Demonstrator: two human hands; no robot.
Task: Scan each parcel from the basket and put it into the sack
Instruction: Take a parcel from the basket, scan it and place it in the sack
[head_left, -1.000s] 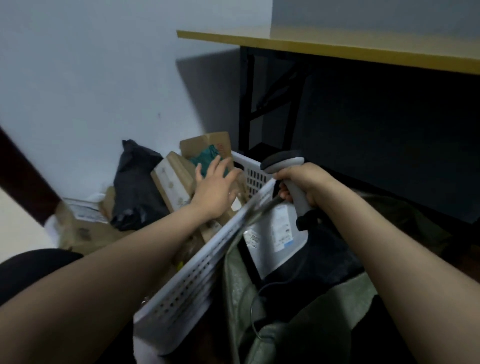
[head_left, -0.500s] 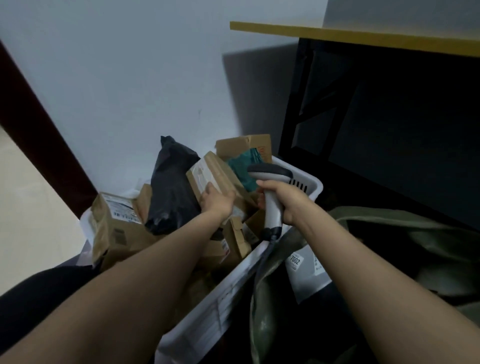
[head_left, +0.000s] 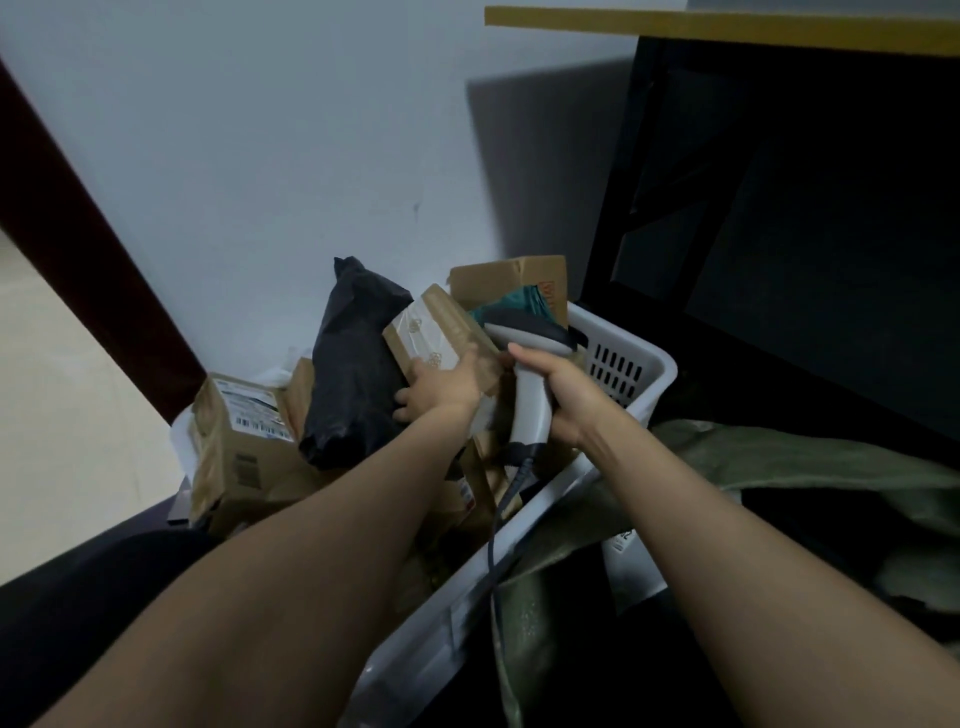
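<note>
the white basket (head_left: 652, 382) sits on the floor against the pale wall, packed with parcels. the left hand (head_left: 441, 387) reaches into it, fingers curled around the lower edge of a taped brown box (head_left: 434, 332) that stands tilted near the basket's far end; the grip looks closed on the box, though the fingertips are partly hidden under it. just beside that box, toward the basket's left side, a black poly bag (head_left: 358, 374) leans upright, and further left a brown carton with a barcode label (head_left: 244, 447) rests at the basket's left end. behind the taped box, at the basket's far corner, an open carton (head_left: 511, 278) shows something teal inside.

the right hand (head_left: 566, 397) is wrapped tight round the handle of a grey barcode scanner (head_left: 527, 364), held over the basket's right half, head pointing toward the taped box. its cable (head_left: 498, 525) trails down over the basket's near rim. to the right of the basket lies the olive green sack (head_left: 779, 462), its mouth open, with a white-labelled parcel (head_left: 626, 566) partly visible inside.
</note>
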